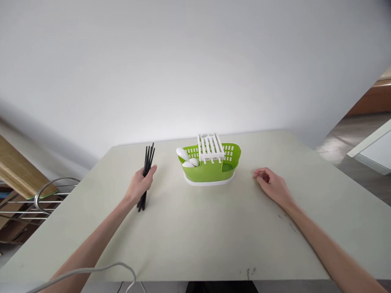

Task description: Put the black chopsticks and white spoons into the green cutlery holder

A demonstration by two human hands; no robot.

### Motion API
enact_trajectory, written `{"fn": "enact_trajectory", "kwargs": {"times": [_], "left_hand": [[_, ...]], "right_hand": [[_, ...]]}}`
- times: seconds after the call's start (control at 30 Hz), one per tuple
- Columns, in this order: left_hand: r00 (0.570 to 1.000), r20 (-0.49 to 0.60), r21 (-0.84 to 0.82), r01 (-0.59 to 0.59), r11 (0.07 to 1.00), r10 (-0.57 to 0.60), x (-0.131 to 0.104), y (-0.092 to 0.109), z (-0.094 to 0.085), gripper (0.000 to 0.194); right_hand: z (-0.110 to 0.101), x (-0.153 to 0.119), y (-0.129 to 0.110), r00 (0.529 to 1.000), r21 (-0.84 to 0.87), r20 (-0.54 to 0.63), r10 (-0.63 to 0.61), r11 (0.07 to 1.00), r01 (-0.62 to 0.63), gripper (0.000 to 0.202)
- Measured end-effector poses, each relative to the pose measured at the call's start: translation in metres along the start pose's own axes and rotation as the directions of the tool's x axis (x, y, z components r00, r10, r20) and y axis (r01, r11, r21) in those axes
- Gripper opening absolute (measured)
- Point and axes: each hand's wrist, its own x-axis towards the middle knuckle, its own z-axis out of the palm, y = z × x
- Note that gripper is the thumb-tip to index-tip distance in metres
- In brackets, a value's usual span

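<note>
A bundle of several black chopsticks [148, 156] is gripped in my left hand [141, 184], tilted slightly, to the left of the basket. My right hand [271, 184] rests on the table to the right, its fingers curled together; nothing shows in them. Between my hands stands a green utensil basket [204, 174] on a white base, with a white slotted rack [211, 147] across its middle. White spoons [182, 154] lie in its left compartment, while the right compartment shows a green slatted bottom.
The pale table [195, 236] meets a white wall [195, 73] at the back. A grey cable [100, 268] loops over the front left edge. Left of the table are a metal rack [45, 199] and a bamboo board [24, 167]. Dark marks spot the tabletop.
</note>
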Motion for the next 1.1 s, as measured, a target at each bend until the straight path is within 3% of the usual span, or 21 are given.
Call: {"fn": "enact_trajectory", "kwargs": {"times": [0.1, 0.27, 0.5, 0.6, 0.73, 0.87, 1.0, 1.1], "left_hand": [[0.994, 0.006, 0.105, 0.109, 0.988, -0.111, -0.006, -0.017, -0.013, 0.04], [0.985, -0.096, 0.303, 0.167, 0.938, -0.144, -0.018, -0.052, -0.033, 0.049], [0.992, -0.064, 0.558, -0.058, 0.828, 0.112, -0.029, -0.098, -0.039, 0.058], [0.989, -0.033, 0.591, -0.095, 0.801, 0.141, -0.034, -0.111, -0.034, 0.069], [0.999, 0.017, 0.685, -0.047, 0.727, 0.049, -0.036, -0.119, -0.029, 0.075], [0.999, 0.005, 0.733, -0.027, 0.68, 0.034, -0.035, -0.122, -0.026, 0.084], [0.999, 0.025, 0.705, -0.034, 0.708, 0.023, -0.033, -0.119, -0.028, 0.087], [0.998, 0.028, 0.646, 0.031, 0.763, -0.064, -0.029, -0.113, -0.035, 0.09]], "right_hand": [[0.0, 0.0, 0.001, 1.0, -0.002, 0.017, -0.002, 1.0, 0.002, 0.025], [-0.001, 0.0, 0.0, 1.0, -0.003, 0.014, 0.006, 1.0, -0.006, 0.024], [-0.001, -0.001, 0.001, 1.0, -0.022, 0.015, -0.004, 1.0, 0.004, 0.024], [-0.001, -0.001, 0.003, 1.0, -0.025, 0.018, -0.009, 1.0, 0.01, 0.024], [-0.001, -0.002, 0.004, 1.0, -0.018, 0.012, -0.015, 1.0, 0.016, 0.024], [-0.002, -0.002, 0.003, 1.0, -0.023, 0.014, -0.002, 1.0, 0.003, 0.024], [-0.003, -0.003, 0.001, 1.0, -0.023, 0.02, 0.005, 1.0, -0.005, 0.024], [-0.003, -0.003, -0.001, 1.0, -0.025, 0.009, -0.006, 1.0, 0.006, 0.024]]}}
